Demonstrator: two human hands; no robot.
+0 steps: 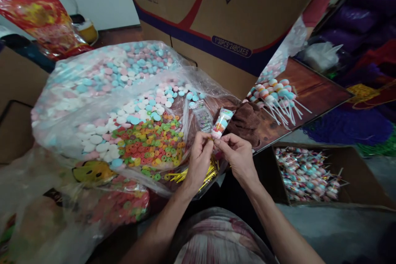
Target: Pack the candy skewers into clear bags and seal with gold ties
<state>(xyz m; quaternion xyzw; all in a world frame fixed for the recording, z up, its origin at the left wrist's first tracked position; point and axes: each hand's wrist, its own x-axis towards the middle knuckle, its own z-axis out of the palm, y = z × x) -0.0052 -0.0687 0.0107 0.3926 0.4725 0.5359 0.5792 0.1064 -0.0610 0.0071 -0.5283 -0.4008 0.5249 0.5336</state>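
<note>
Head view: left hand point(199, 161) and right hand point(239, 157) pinch one wrapped candy point(222, 122).
I see a cardboard box point(363, 177) near right.

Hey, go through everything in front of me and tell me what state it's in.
Held candy: in a wrapper
Left hand: pinching its near end
Right hand: pinching there too
Big plastic bag: open, loose candy showing
Gold ties: lying bunched
Lollipops: unwrapped, piled on table
Right-side box: open, partly filled

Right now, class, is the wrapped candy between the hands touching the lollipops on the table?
Apart: the head view shows brown cloth between wrapped candy and lollipops.
</note>
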